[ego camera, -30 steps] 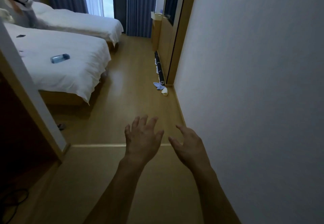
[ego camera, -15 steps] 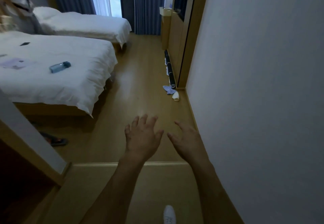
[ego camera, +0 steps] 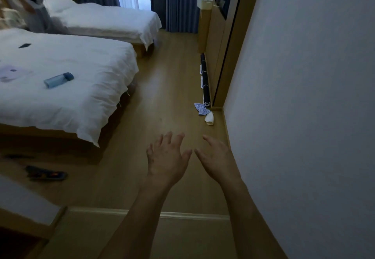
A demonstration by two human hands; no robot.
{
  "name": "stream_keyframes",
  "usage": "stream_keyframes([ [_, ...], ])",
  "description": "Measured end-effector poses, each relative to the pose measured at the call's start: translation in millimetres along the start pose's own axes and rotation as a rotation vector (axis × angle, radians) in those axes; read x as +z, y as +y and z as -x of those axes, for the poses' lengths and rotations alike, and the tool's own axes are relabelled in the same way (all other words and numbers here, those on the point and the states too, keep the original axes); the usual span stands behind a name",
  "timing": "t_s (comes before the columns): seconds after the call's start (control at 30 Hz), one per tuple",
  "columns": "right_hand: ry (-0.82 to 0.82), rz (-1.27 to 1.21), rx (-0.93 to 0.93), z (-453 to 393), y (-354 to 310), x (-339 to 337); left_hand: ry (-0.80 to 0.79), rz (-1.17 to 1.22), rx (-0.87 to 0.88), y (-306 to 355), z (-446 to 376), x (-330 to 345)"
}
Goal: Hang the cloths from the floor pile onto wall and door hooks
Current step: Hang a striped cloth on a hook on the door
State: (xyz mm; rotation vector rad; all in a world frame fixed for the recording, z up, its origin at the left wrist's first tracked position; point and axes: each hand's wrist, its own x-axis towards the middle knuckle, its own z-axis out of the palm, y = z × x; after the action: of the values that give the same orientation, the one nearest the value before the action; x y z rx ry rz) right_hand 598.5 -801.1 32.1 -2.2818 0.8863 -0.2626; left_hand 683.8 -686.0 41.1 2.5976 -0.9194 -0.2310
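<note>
A small pile of cloths lies on the wooden floor by the right wall's corner: a blue striped cloth (ego camera: pixel 199 108) and a white cloth (ego camera: pixel 209 118) just in front of it. Both my hands are stretched out ahead, side by side and empty. My left hand (ego camera: pixel 166 158) has its fingers spread and relaxed. My right hand (ego camera: pixel 216 158) is open too, close to the wall. The cloths lie about a forearm's length beyond my fingertips. No hooks are in view.
A white wall (ego camera: pixel 304 106) runs along the right. Dark rolled items (ego camera: pixel 205 80) lie along the wooden cabinet (ego camera: pixel 215 41). Two white beds (ego camera: pixel 67 80) fill the left, one with a blue bottle (ego camera: pixel 58 79). A slipper (ego camera: pixel 47 174) lies near the bed; a person (ego camera: pixel 20 9) stands far left.
The view has advanced past the door threshold into the room. The cloth pile is now nearer and larger. Both hands stay open and outstretched.
</note>
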Motion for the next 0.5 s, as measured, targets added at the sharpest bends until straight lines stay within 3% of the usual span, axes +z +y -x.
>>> stream_keyframes([
  [0.23,0.025,0.028,0.053,-111,16,2,-0.031,0.026,0.03,3,-129,24],
  [0.5,0.13,0.041,0.149,-267,-5,-11,-0.068,0.047,0.201,10,-324,21],
])
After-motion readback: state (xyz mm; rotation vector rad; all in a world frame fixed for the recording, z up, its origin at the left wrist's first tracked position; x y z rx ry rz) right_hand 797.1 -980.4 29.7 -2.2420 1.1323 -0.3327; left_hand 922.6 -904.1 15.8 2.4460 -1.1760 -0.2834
